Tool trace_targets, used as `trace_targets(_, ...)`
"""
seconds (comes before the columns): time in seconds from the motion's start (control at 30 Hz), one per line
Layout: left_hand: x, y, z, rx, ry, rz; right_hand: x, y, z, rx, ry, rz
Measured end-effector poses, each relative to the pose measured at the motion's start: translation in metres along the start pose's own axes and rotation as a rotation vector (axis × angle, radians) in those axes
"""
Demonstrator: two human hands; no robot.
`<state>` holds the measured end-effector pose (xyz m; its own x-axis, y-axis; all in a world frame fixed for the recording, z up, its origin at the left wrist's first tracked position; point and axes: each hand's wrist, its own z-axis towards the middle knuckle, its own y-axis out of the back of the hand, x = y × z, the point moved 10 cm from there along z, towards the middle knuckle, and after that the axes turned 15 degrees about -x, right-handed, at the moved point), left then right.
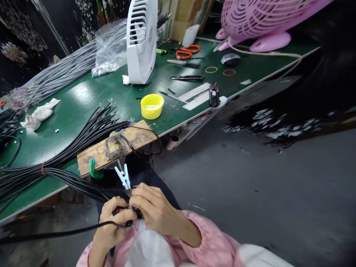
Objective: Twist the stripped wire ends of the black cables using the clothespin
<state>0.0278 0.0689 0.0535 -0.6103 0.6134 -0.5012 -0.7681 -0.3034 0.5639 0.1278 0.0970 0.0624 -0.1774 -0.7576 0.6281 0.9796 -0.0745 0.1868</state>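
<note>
My left hand (112, 222) and my right hand (151, 207) meet low in the view, both pinching the end of one black cable (55, 234) that trails off to the left. The fingertips sit just below a light blue clothespin (124, 177) hanging from a small fixture (114, 146) on a wooden board (139, 137). A green clamp (94, 170) holds the board at the table's front edge. A thick bundle of black cables (69, 152) with stripped ends lies across the green table (83, 92).
A yellow dish (151, 106), white fan (141, 40), pink fan (256, 18), orange scissors (187, 51), tweezers (187, 78), rubber bands (211, 69), white rag (39, 114), grey cable bundle (63, 72) and plastic bag (111, 48) lie on the table. Grey floor spreads right.
</note>
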Motion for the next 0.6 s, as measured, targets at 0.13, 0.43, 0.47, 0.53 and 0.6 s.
trace_targets(0.13, 0.003, 0.003, -0.003, 0.013, 0.027, 0.03, -0.024, 0.017, 0.001, -0.114, -0.196, 0.097)
trace_targets(0.43, 0.001, -0.001, 0.005, 0.054, 0.024, 0.004, -0.007, -0.002, -0.002, -0.033, -0.094, 0.194)
trace_targets(0.47, 0.002, 0.0, 0.008, 0.036, 0.05, 0.016, -0.005, -0.003, -0.002, -0.023, -0.067, 0.147)
trace_targets(0.53, 0.009, 0.005, 0.013, -0.02, 0.141, 0.066, -0.003, -0.003, -0.001, 0.003, -0.019, 0.057)
trace_targets(0.6, 0.013, 0.006, 0.016, -0.032, 0.22, 0.093, -0.002, -0.001, 0.0, 0.021, 0.014, 0.001)
